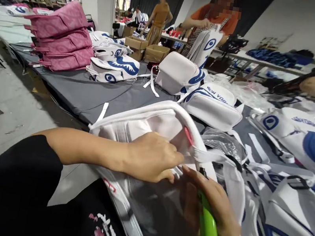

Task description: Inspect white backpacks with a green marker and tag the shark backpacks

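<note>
An unzipped white backpack (173, 112) lies open in front of me, its grey inside facing up. My left hand (154, 157) reaches into it with curled fingers closed near a pale inner edge. What the fingertips pinch is hidden. Close beside it, my right hand (215, 207) is wrapped around a bright green tool (209, 226) with black ends. The tool's tip is hard to make out, so its exact kind is unclear. Both hands are nearly touching. A small red tag (188, 135) shows on the backpack's inner wall.
White and blue backpacks (176, 73) lie across the grey-covered table (72, 92), with more piled at the right (299, 220). Pink bags (65, 39) are stacked at the left. Clear plastic wrap (225, 142) lies nearby. A person (215, 19) across the table holds a backpack.
</note>
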